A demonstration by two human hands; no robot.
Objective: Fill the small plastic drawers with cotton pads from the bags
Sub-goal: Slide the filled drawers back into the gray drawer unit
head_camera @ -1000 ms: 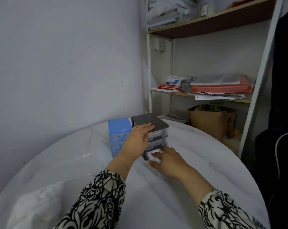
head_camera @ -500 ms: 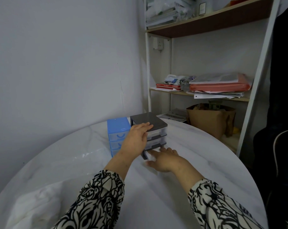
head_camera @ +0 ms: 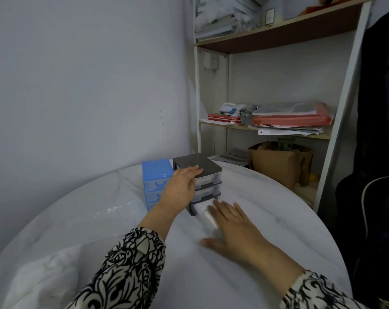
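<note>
A grey drawer unit (head_camera: 202, 166) with three clear drawers stands on the round white table (head_camera: 267, 208), beside a blue drawer unit (head_camera: 155, 175). My left hand (head_camera: 182, 186) rests flat on the grey unit's top front corner. The bottom drawer (head_camera: 203, 211) is pulled out and shows white cotton pads inside. My right hand (head_camera: 236, 228) lies over the drawer's front with its fingers straight and spread. It is blurred.
Clear plastic bags (head_camera: 113, 210) lie on the table at the left, and a white bag (head_camera: 44, 277) at the near left. A shelf unit (head_camera: 267, 128) with papers stands behind, with a brown paper bag (head_camera: 280, 163) under it. A dark guitar case (head_camera: 378, 175) is at the right.
The bottom drawer stands further out than half a second ago. My right hand has drawn back toward me along it. My left hand stays on the grey unit.
</note>
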